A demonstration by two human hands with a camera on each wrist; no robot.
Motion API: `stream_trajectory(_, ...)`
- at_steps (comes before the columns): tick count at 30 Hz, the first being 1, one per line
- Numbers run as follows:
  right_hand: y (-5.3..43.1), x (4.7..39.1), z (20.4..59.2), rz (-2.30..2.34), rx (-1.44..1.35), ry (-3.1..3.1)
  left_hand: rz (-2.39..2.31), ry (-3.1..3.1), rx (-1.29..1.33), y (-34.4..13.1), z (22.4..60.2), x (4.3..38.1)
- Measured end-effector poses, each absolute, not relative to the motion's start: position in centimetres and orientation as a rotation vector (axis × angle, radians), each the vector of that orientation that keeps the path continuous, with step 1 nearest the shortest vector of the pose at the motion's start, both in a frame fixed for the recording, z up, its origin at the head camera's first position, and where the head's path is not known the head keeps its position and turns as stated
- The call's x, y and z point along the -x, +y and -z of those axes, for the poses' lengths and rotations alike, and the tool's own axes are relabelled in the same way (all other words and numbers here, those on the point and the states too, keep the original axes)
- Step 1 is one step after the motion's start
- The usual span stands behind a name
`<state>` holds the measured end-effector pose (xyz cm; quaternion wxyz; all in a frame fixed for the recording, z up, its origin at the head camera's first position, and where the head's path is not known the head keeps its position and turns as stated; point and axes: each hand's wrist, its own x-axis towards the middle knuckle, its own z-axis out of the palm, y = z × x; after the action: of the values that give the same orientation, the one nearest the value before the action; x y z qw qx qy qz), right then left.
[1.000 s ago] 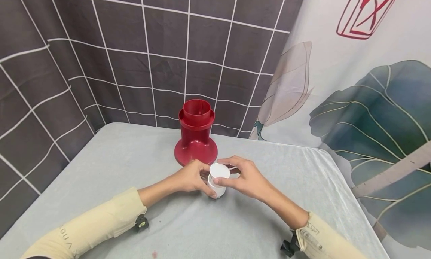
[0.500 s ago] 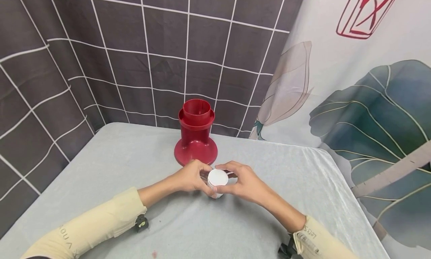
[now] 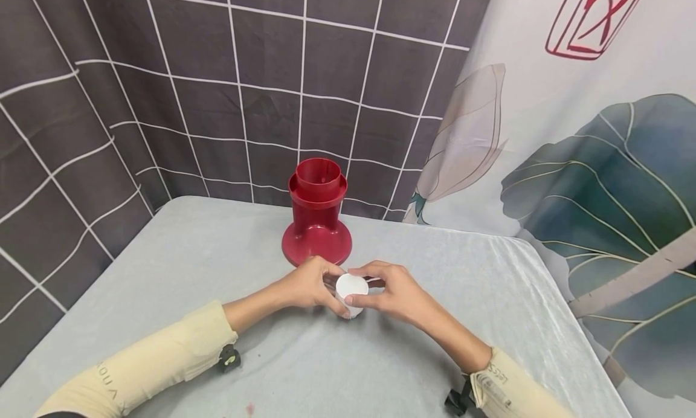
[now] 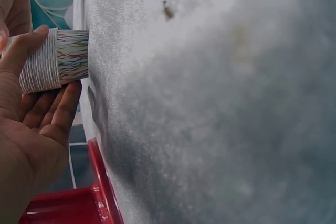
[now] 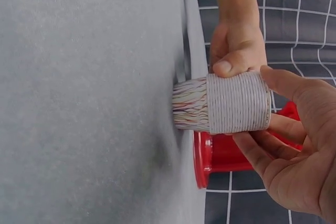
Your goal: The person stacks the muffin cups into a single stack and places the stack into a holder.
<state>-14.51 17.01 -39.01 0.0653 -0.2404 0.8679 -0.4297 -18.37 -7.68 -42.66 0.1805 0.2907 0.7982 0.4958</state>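
A stack of nested paper cups (image 3: 352, 289) stands upright on the cloth-covered table, rims up. The close-set white rims form ribs, and the lowest cup (image 5: 191, 106) shows wavy coloured lines on its side. My left hand (image 3: 309, 286) grips the stack from the left, its thumb and fingers on opposite sides, as the left wrist view also shows. From the right, my right hand (image 3: 396, 292) pinches the top of the stack, its thumb at the near rim and its fingers round the far side.
Just behind the hands stands a red plastic stand (image 3: 318, 229) with a round base and an open cylinder on top. A pale cloth (image 3: 228, 237) covers the table. Dark gridded curtain (image 3: 272, 61) hangs behind, with a leaf-printed curtain (image 3: 587, 164) at the right.
The white round top in my right hand, raised and tilted a second ago, has come down level onto the stack. My left hand has kept its grip in place.
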Motion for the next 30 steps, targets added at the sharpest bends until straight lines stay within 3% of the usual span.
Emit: stream_trajectory(30,16.94,14.77,39.31,1.36,0.513,2.568,-1.397,2.267,-0.832,-7.51,42.91,18.4)
